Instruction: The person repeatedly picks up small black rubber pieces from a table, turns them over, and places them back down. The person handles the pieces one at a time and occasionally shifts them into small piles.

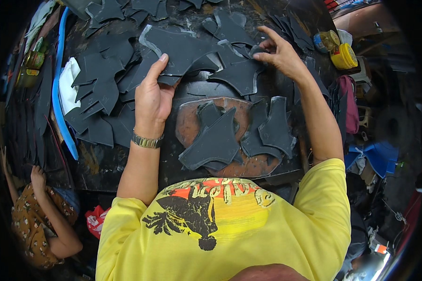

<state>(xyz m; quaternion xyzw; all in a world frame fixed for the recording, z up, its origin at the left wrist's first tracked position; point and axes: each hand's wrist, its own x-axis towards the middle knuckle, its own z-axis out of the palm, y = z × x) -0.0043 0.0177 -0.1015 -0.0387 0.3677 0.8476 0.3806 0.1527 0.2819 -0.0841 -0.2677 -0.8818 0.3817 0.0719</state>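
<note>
My left hand (154, 98), with a metal watch on its wrist, grips a large dark grey cut sheet piece (185, 52). The thumb lies on top and the fingers are hidden beneath. The piece has curved edges, with a pale band along its upper left rim. To the right, my right hand (282, 55) pinches the tip of another dark grey cut piece (239, 75) between thumb and fingers, its index finger stretched out. The two pieces appear to overlap. Nearer me, several similar pieces (213, 140) lie on a worn reddish-brown board (187, 124).
More cut pieces (98, 89) cover the black table's left side. A blue strip (58, 89) curves along there beside a white sheet (70, 86). Yellow tub (344, 57) and jar (330, 40) stand at the far right. A co-worker's hand (38, 178) shows at lower left.
</note>
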